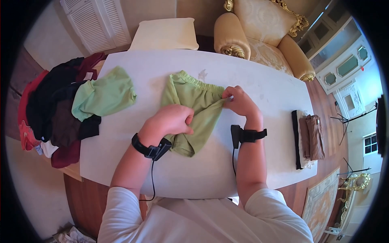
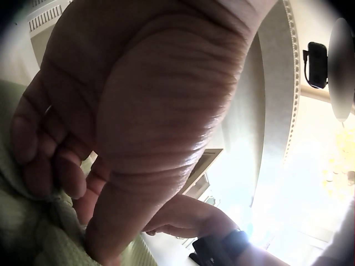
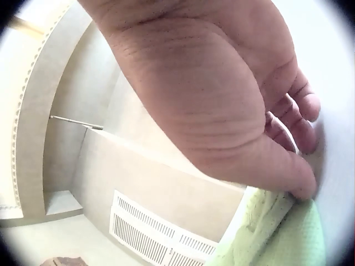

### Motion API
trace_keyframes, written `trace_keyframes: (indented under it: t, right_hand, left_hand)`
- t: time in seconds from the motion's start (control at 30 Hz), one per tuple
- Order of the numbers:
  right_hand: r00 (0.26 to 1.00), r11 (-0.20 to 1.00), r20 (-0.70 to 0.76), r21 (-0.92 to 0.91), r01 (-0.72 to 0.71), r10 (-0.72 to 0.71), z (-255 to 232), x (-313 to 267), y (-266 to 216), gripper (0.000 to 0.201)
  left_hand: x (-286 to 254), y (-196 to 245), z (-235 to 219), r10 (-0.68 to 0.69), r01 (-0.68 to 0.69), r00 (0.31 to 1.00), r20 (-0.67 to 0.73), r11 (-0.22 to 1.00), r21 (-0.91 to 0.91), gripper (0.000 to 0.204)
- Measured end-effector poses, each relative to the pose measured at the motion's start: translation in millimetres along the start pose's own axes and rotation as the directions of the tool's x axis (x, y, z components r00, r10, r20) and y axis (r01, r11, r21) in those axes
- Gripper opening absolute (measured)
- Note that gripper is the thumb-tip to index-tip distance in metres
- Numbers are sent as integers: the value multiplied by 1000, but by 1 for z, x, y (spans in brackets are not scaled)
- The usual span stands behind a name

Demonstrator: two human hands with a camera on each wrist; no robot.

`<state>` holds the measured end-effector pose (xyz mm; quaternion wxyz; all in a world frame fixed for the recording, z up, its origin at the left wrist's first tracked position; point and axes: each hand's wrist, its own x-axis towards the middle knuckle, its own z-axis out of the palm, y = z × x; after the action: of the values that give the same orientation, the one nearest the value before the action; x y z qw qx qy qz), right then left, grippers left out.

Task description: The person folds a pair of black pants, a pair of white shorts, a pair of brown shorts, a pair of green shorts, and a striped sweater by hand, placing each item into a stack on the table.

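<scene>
A pair of olive-green shorts (image 1: 198,87) with an elastic waistband lies on the white table, its waistband toward the far side. At the right end of that waistband, my right hand (image 1: 242,102) pinches the fabric between thumb and fingers. The right wrist view has the thumb (image 3: 297,174) pressed against the green cloth (image 3: 277,227). My left hand (image 1: 172,119) is over the left middle of the shorts, fingers curled. Seen from the left wrist, its thumb and fingers (image 2: 69,172) close on a fold of the green fabric (image 2: 39,227).
A lighter green garment (image 1: 106,95) lies at the table's left, against a heap of dark and red clothes (image 1: 52,109). Folded garments (image 1: 310,139) stand in a row near the right edge. Beyond the table (image 1: 275,117) are a cream stool (image 1: 164,34) and a gold armchair (image 1: 263,44).
</scene>
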<state>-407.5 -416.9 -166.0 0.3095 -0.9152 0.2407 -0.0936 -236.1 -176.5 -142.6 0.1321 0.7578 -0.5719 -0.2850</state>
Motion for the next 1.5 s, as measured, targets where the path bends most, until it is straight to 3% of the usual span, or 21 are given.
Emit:
trace_keyframes:
  t: [0.13,0.43,0.53,0.63,0.83,0.93,1.03,1.13,1.17,1.23,1.33,1.37,1.47,1.5]
  right_hand:
    - [996,993,48,90,-75,71,-5,3,2,21]
    - [987,991,91,-1,-133,132,-9,-2,-18,29]
    - [998,998,52,-34,-44,45,-2,1,-10,29]
    - [995,996,50,-24,-80,81,3,7,-9,26]
    - [980,997,-180,15,-80,81,17,13,-6,38]
    - [946,960,-170,90,-264,276,11,12,-17,51]
    - [929,931,-91,112,-349,359,9,11,-18,50]
    - [968,966,-37,87,-243,247,12,11,-8,60]
    - [971,968,-57,107,-226,233,13,12,-8,60]
    - [974,971,-96,144,-192,207,15,13,-14,60]
    - [953,953,-87,123,-278,290,8,11,-26,57]
    - [956,955,-75,111,-276,285,8,11,-26,55]
    - [967,967,-66,87,-238,244,10,9,-21,50]
    - [974,975,-83,89,-202,210,15,10,-17,48]
  left_hand:
    - [-1,0,-1,-5,5,1000,6,1000,9,34]
    - [-1,1,-1,-8,7,1000,16,999,33,34]
    - [-2,3,-3,-10,9,1000,25,999,32,34]
    - [-3,6,-4,-17,16,1000,16,999,34,33]
    - [-3,4,-1,-13,12,1000,14,999,48,33]
    - [-3,7,0,-23,21,1000,14,996,85,32]
    - [-2,6,-2,17,-17,999,38,1000,9,31]
    - [-12,7,-29,-29,49,996,79,966,-256,29]
    - [-8,-4,-32,-88,65,992,-93,972,-228,29]
    - [4,-40,-27,-179,109,886,-427,977,-184,30]
    - [16,-90,-12,-243,165,715,-655,970,-180,31]
    - [21,-106,-9,-243,187,736,-632,970,-155,41]
    - [25,-100,-11,-332,184,720,-609,938,-295,41]
    - [26,-101,-10,-329,181,745,-580,937,-300,43]
